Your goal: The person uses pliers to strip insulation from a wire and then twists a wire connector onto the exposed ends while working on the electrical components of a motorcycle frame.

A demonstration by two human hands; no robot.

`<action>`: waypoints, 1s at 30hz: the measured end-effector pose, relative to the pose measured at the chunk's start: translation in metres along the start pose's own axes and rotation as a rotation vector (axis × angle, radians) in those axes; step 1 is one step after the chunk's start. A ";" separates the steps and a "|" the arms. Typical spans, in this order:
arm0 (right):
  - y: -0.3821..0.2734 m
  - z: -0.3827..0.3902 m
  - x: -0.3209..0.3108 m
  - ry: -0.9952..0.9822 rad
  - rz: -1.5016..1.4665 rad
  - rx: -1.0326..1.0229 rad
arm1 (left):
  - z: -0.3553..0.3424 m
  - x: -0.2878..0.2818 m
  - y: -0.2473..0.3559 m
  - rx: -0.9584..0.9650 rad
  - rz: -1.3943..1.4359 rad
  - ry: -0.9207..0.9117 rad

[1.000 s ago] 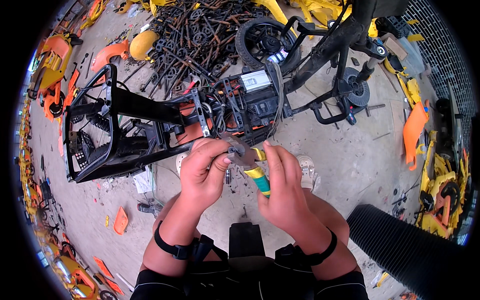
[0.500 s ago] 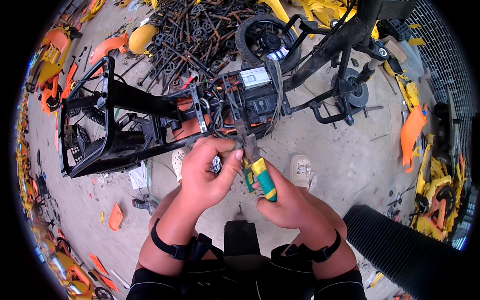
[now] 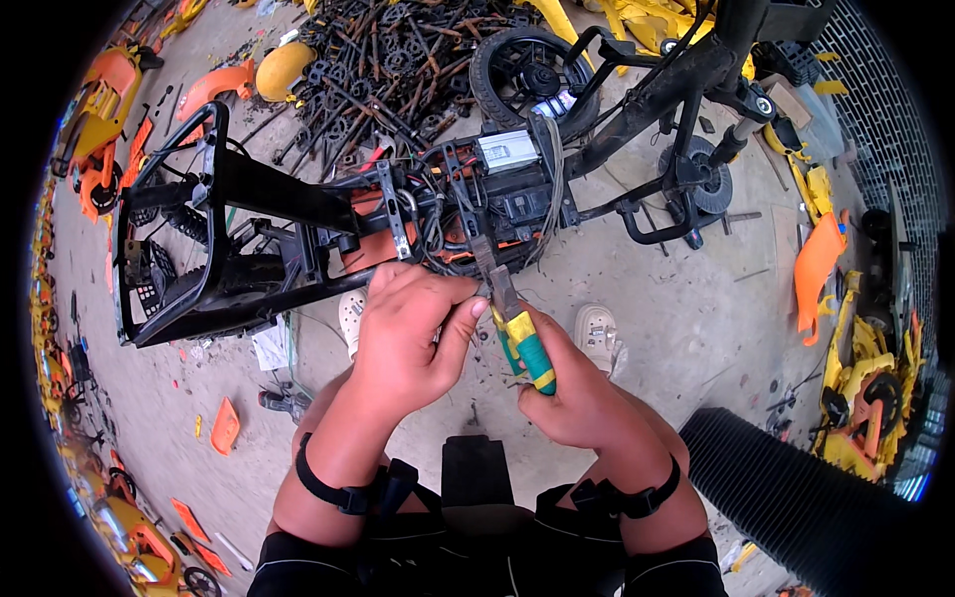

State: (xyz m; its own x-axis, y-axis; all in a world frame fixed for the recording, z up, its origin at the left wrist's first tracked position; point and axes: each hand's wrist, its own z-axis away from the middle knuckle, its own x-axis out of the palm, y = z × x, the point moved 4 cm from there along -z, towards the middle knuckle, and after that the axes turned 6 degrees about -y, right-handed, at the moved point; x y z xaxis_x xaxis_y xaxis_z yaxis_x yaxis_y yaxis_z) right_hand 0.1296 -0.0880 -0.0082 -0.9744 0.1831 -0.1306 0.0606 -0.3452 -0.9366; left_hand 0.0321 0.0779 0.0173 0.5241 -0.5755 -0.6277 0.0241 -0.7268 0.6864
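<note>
Left to right. A black tubular frame [image 3: 229, 239] of a stripped scooter lies on its side on the concrete floor [image 3: 657, 328], its long axis running left to right across the view; orange plastic shells [image 3: 99, 109] lie at the far left edge. The left hand [image 3: 408, 338] is curled, its fingers [image 3: 453, 333] pinched with the thumb near the tool's metal head, apparently on a thin wire that is too small to make out. Pliers [image 3: 517, 333] with yellow-and-green handles stand just right of those fingers; their long axis runs from the lower right up to the upper left, and the grey metal nose points up toward the tangle of wires [image 3: 448, 214] in the open frame. The right hand [image 3: 582, 393] is clenched around the handles, the lower ends of which are hidden in the palm. Above the nose, a small rectangular silver box [image 3: 507, 151] with a pale label on top sits in the frame. Behind it stand a black wheel [image 3: 527, 70] and a heap of dark metal parts [image 3: 398, 50]. At the far right lie orange and yellow panels [image 3: 816, 259].
</note>
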 end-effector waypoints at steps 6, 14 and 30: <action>0.000 -0.001 -0.001 -0.018 0.057 0.115 | 0.001 -0.001 -0.001 0.040 -0.097 -0.045; 0.011 0.000 0.004 0.033 0.063 0.020 | -0.001 -0.003 -0.001 0.041 -0.069 -0.056; -0.013 0.002 0.008 0.024 -0.133 0.021 | 0.005 -0.003 -0.013 -0.143 0.246 -0.064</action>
State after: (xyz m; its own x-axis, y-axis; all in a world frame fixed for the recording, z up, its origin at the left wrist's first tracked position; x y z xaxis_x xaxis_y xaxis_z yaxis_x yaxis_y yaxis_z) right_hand 0.1209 -0.0843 0.0035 -0.9681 0.2502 -0.0135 -0.0736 -0.3355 -0.9392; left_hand 0.0254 0.0875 0.0081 0.4748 -0.7537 -0.4545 0.0249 -0.5047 0.8629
